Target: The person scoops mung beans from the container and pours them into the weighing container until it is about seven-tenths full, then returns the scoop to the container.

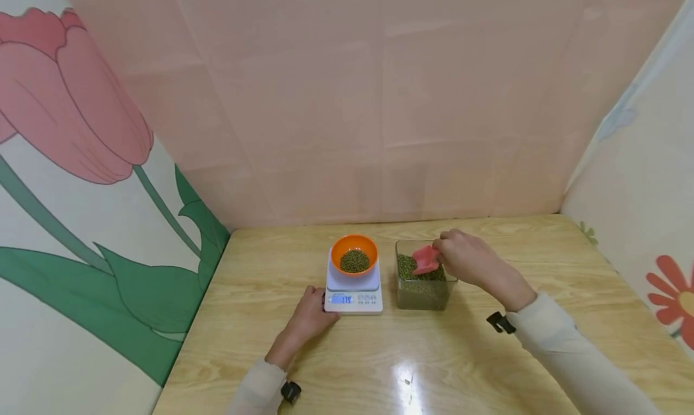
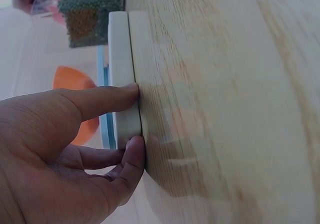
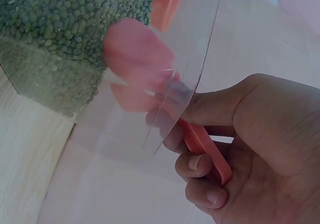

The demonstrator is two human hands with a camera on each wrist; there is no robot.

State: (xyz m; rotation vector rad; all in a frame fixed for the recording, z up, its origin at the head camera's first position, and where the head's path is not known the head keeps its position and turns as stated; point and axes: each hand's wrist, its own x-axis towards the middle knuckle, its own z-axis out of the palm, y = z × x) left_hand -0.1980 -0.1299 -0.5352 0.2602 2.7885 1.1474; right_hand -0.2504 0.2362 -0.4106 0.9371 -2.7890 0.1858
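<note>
In the head view, my left hand (image 1: 311, 314) holds the front left corner of a white kitchen scale (image 1: 355, 310). The left wrist view shows the thumb along the scale's front edge and the curled fingers at its side. On the scale stands an orange bowl (image 1: 335, 253) with green mung beans (image 1: 355, 261) in it; the lit display seems to read 179. My right hand (image 1: 470, 258) grips the handle of a pink scoop (image 3: 137, 51). The scoop's head is inside a clear container (image 1: 423, 300) of mung beans, at the bean surface. No beans are visible in the scoop.
The container stands just right of the scale on a wood-grain table (image 1: 260, 264). A pink covering (image 1: 303, 102) rises behind the table. Flower-printed panels (image 1: 76, 102) flank both sides.
</note>
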